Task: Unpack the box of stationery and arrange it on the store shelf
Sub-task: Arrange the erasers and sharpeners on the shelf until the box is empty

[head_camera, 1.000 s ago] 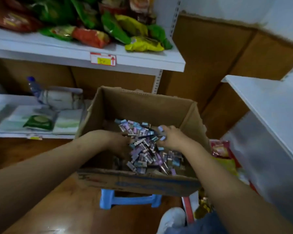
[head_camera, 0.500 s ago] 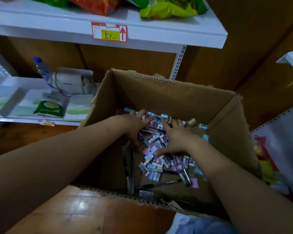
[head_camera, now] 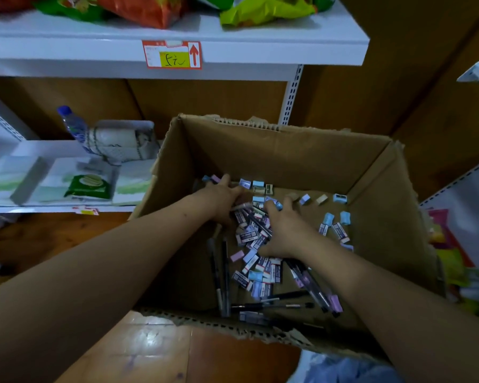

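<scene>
An open cardboard box (head_camera: 293,150) stands in front of me on the floor. On its bottom lies a loose pile of small erasers (head_camera: 256,268) in blue, pink and white wrappers, a few pencil sharpeners (head_camera: 340,198) and several dark pens (head_camera: 224,275). Both my hands are down inside the box. My left hand (head_camera: 224,199) rests on the far left of the pile, fingers spread towards the back wall. My right hand (head_camera: 284,230) lies palm down on the middle of the pile, fingers spread over the erasers. What sits under either palm is hidden.
A white store shelf (head_camera: 233,52) with snack bags and a red price tag (head_camera: 172,54) hangs above the box. A lower shelf (head_camera: 17,201) at the left holds a water bottle (head_camera: 73,124), white packs and a green packet (head_camera: 88,186). More packets (head_camera: 451,261) lie at the right.
The view has tilted down and closer into the box. Both hands have slid towards the back of the box and the eraser pile has spread out, with pens now showing.
</scene>
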